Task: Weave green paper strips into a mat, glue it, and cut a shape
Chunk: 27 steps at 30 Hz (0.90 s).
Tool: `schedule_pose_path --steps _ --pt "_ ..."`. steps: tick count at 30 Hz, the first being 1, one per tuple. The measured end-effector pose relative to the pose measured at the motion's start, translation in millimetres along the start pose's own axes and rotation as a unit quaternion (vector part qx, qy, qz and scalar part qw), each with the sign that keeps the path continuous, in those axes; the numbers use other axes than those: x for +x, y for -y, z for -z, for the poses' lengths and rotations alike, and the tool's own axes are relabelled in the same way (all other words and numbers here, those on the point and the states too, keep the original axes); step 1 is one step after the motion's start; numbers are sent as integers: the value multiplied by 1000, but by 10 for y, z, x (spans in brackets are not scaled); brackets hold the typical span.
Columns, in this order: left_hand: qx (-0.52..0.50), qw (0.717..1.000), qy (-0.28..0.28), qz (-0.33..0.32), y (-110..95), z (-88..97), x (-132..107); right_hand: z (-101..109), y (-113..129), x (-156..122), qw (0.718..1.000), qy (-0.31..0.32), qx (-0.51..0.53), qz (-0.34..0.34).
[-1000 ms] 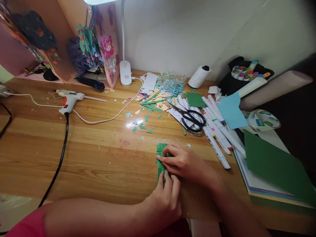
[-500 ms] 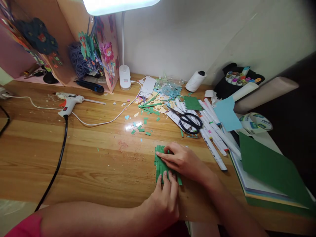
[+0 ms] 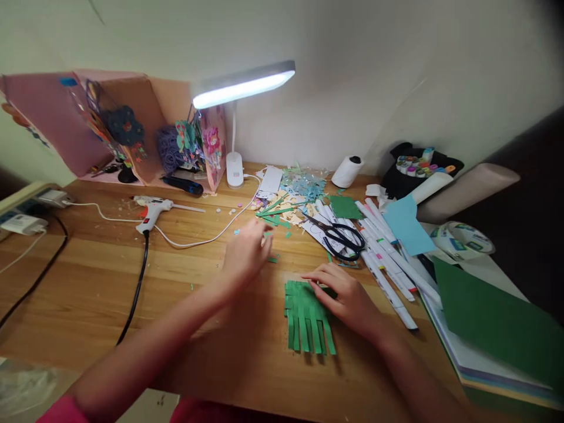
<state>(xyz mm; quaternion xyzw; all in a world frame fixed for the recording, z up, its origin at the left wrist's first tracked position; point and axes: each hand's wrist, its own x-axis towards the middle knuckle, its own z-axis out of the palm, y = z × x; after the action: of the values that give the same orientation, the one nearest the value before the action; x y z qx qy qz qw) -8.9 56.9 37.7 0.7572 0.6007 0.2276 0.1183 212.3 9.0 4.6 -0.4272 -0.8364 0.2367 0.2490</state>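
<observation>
A green paper piece cut into several strips (image 3: 306,317) lies flat on the wooden desk (image 3: 132,294) in front of me. My right hand (image 3: 346,296) rests on its upper right part, fingers stretched out and pressing it down. My left hand (image 3: 247,252) is lifted off the paper and reaches forward over the desk toward the small green scraps (image 3: 273,220); it is blurred by motion and I cannot make out whether its fingers hold anything.
Black scissors (image 3: 341,235) and several white markers (image 3: 388,258) lie to the right, beside blue paper (image 3: 408,226), a tape roll (image 3: 462,241) and a green sheet (image 3: 493,320) on a paper stack. A glue gun (image 3: 154,208) with cords lies left; a desk lamp (image 3: 240,88) stands behind.
My left hand has left the green strips and moved up and left toward the scraps. The strips' lower ends now lie uncovered. The camera has tilted up.
</observation>
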Motion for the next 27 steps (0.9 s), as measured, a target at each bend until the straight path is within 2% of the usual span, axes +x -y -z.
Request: schedule_pose_path --steps 4,6,9,13,18,23,27 --pt "35 998 -11 53 402 -161 579 -11 -15 -2 1000 8 -10 6" --pt "35 998 -1 60 490 -261 753 -23 -18 -2 1000 11 -12 9" --pt "28 996 7 78 527 -370 877 -41 -21 3 1000 14 -22 17" --pt "4 994 14 106 541 -386 922 -49 -24 12 999 18 -34 27" --pt "-31 993 -5 110 594 -235 881 -24 -17 3 999 15 -40 30" --pt "-88 992 -40 77 672 -85 737 -22 4 -8 998 14 -45 36" --pt "-141 986 -76 56 747 -32 677 -36 13 -6 998 13 -53 39"
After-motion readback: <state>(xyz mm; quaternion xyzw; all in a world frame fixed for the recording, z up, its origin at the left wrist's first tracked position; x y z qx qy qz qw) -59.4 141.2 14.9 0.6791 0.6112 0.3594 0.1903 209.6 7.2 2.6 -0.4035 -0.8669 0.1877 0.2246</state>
